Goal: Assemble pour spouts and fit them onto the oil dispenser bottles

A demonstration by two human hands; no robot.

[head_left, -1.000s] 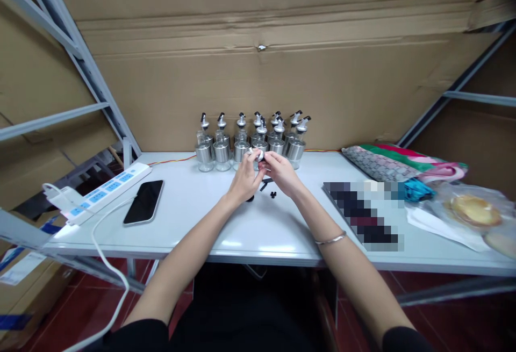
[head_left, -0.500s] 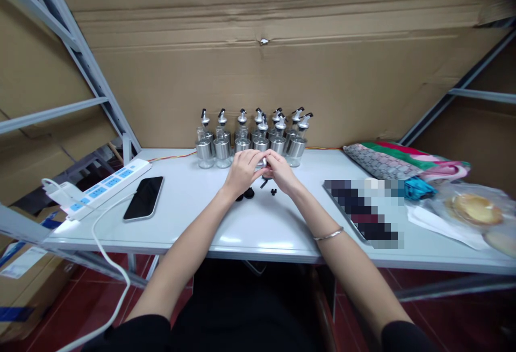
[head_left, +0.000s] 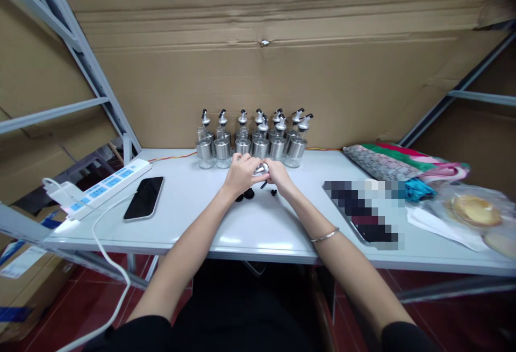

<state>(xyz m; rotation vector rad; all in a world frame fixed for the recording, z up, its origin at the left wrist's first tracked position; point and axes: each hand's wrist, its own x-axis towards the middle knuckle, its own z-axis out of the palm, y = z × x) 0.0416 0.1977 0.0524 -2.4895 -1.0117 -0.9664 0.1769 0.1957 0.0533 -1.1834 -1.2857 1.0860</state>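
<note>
Both hands meet over the middle of the table, fingers curled around a small silver pour spout top (head_left: 261, 169). My left hand (head_left: 242, 173) closes on it from the left, and my right hand (head_left: 277, 174) grips it from the right. Its lower part is hidden by the fingers. Just below the hands lie round black caps (head_left: 249, 193), a thin black lever (head_left: 264, 185) and small black pieces (head_left: 273, 193). Behind them stand several glass oil bottles with steel sleeves (head_left: 260, 148); many carry silver spouts with black levers (head_left: 305, 121), while some in the front left have bare necks.
On the left of the white table (head_left: 193, 223) are a power strip (head_left: 108, 188) with a white cable and a phone (head_left: 144, 198). To the right lie a blurred-out screen device (head_left: 360, 212), folded cloth (head_left: 403, 161) and bagged pastry (head_left: 478, 209). Cardboard (head_left: 282, 78) closes the back.
My right hand has shifted slightly down and toward me, and more of the silver spout top shows between the hands. The bottles and loose black parts have stayed put.
</note>
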